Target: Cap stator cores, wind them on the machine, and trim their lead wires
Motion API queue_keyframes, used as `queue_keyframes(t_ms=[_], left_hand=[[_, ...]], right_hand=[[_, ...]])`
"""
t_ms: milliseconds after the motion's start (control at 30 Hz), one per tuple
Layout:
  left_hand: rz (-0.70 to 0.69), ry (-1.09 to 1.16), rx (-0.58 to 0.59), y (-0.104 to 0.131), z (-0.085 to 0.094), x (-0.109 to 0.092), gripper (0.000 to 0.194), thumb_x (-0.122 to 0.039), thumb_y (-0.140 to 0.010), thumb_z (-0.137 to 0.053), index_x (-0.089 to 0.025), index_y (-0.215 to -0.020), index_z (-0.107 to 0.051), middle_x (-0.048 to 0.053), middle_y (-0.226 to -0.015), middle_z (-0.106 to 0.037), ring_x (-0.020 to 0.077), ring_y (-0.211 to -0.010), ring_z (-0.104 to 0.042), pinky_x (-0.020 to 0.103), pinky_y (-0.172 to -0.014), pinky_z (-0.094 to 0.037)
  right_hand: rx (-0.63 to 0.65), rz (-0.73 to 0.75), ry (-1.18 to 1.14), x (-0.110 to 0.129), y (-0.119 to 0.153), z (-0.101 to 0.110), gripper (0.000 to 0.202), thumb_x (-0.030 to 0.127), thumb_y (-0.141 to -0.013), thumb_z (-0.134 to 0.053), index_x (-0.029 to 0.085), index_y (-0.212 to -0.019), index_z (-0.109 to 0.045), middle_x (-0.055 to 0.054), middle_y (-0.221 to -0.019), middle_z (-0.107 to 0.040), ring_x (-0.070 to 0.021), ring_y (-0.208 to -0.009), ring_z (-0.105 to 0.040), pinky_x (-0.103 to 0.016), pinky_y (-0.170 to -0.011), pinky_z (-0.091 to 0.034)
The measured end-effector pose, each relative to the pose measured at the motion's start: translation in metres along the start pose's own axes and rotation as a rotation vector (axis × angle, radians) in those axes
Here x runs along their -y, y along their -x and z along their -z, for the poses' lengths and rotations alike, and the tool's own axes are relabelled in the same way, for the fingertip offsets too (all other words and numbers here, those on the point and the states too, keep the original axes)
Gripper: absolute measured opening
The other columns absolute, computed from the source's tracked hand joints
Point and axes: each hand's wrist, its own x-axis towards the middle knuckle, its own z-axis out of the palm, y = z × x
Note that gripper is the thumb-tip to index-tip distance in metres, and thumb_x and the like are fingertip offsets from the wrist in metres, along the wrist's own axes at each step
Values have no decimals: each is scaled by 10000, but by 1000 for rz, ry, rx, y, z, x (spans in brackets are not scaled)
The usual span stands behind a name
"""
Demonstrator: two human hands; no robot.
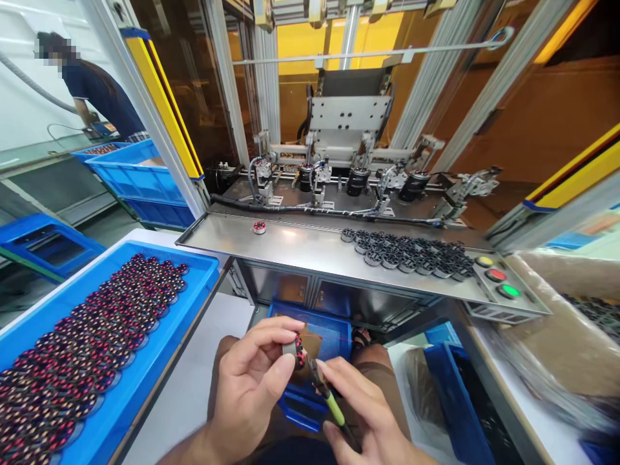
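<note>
Between the thumb and fingers of my left hand (256, 374) is a small round motor stator (294, 352), tilted on edge, with a grey rim and black and red windings. My right hand (363, 407) is wrapped round a pair of wire cutters (333, 405) with yellow-green and black handles. The cutters' jaws are close beside the stator's wound face; whether they touch it I cannot tell. Both hands are above my lap and a blue crate (334, 332). A single red-wound stator (259, 227) sits on the metal ledge (300, 245) ahead.
At left, a blue tray (206, 274) holds many red-and-black stators. Black stators (411, 253) cluster on the ledge's right, beside a button box (508, 290). Behind stands a machine with black cylindrical stations (357, 182). A plastic-lined box (547, 310) is at right. Another person (104, 90) works far left.
</note>
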Motion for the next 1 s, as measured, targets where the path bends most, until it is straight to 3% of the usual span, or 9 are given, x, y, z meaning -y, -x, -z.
queue_keyframes(t_ms=[200, 533, 800, 1000], left_hand=[[-51, -70, 27, 5, 2, -1, 218, -136, -934, -607, -270, -1083, -691, 37, -1173, -702, 143, -1142, -634, 219, -958, -537], [-86, -124, 52, 3, 3, 2, 249, -112, -920, -612, -273, -1097, -684, 37, -1167, -703, 147, -1118, -645, 219, -944, -541], [-104, -167, 52, 6, 3, 0, 255, -112, -908, -622, -275, -1094, -685, 38, -1151, -714, 151, -1113, -653, 230, -955, -546], [-107, -196, 64, 7, 3, 0, 270, -102, -899, -623, -281, -1091, -686, 38, -1143, -716, 157, -1108, -658, 230, -939, -554]], right_hand=[[9, 14, -21, 0, -3, 1, 783, 22, -751, -530, 266, -1486, -416, -82, -1053, -642, -187, -924, -665, -251, -781, -584], [-10, -1, 139, -2, 1, 5, 670, 29, -788, -523, 217, -1430, -490, -54, -817, -674, -183, -724, -670, -235, -625, -565], [-44, -2, 61, 1, -6, 3, 751, 23, -740, -528, 226, -1460, -461, -90, -1031, -685, -211, -949, -693, -251, -782, -595], [-55, 4, 80, 6, -7, 2, 818, 13, -713, -510, 261, -1487, -420, -71, -1008, -683, -193, -863, -692, -245, -741, -600]])
